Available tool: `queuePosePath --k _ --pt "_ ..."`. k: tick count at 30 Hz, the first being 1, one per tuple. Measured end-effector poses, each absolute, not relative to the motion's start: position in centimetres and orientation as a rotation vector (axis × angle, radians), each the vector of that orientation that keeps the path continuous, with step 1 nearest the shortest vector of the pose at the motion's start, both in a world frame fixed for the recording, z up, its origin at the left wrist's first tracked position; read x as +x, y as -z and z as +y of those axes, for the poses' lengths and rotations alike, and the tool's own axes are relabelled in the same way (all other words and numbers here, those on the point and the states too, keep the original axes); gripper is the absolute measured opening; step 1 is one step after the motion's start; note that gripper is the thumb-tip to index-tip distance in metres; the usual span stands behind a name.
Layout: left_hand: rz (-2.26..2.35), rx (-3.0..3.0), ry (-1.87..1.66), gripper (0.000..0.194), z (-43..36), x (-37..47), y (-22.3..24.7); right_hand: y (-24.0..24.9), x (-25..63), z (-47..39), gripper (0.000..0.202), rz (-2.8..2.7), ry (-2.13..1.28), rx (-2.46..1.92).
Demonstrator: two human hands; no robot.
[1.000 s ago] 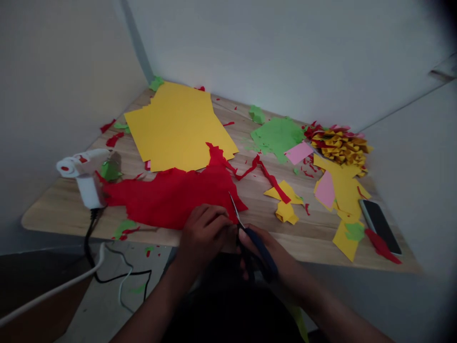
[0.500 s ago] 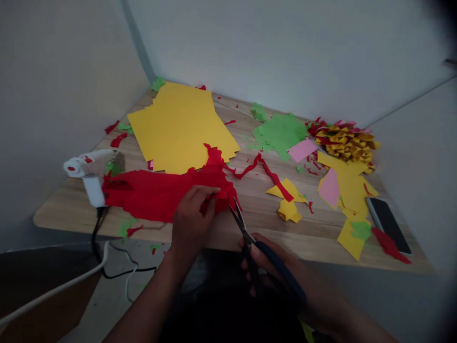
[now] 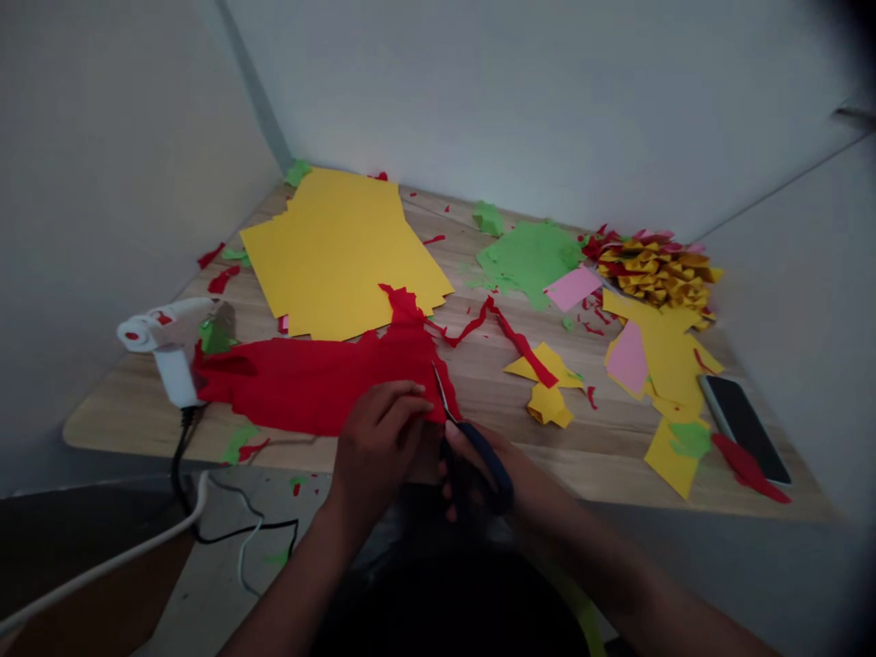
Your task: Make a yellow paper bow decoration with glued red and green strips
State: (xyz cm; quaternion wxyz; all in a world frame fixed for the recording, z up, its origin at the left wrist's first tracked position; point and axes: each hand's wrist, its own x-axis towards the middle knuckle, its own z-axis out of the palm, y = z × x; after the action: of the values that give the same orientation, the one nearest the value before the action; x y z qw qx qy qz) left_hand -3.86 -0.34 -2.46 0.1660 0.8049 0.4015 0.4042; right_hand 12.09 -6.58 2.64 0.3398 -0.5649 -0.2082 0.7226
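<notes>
A long sheet of red crepe-like paper (image 3: 307, 379) lies across the near left of the table, its edges ragged. My left hand (image 3: 383, 429) is closed on the near edge of this paper, fingers bent and thumb mostly hidden. In my right hand (image 3: 472, 456) are dark-handled scissors (image 3: 489, 452), gripped by the handles. Their blades point away from me and lie at the right end of the red paper, just right of my left fingertips. A narrow red strip (image 3: 513, 333) trails rightward from the paper.
Yellow sheets (image 3: 342, 246) are stacked behind the red paper. A white glue gun (image 3: 174, 365) with a black cord stands at left. Green paper (image 3: 530, 260), a yellow-and-red folded paper piece (image 3: 657, 274), yellow scraps (image 3: 547, 401) and a phone (image 3: 743, 424) lie to the right.
My right hand has moved forward and left, bringing the scissors onto the red paper. The blades, apart before, now look closer together. My left hand has shifted slightly nearer to me.
</notes>
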Motion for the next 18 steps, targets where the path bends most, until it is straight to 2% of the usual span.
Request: queuePosePath --k 12,18 --pt "1.046 2.335 -1.087 0.016 -0.51 -4.18 3.52 -1.54 12.13 -6.64 0.055 -0.707 -1.812 -1.603" --pt "0.991 2.356 -1.136 0.016 -1.01 -4.47 3.55 -2.31 12.19 -6.37 0.064 -0.628 -1.881 -1.559"
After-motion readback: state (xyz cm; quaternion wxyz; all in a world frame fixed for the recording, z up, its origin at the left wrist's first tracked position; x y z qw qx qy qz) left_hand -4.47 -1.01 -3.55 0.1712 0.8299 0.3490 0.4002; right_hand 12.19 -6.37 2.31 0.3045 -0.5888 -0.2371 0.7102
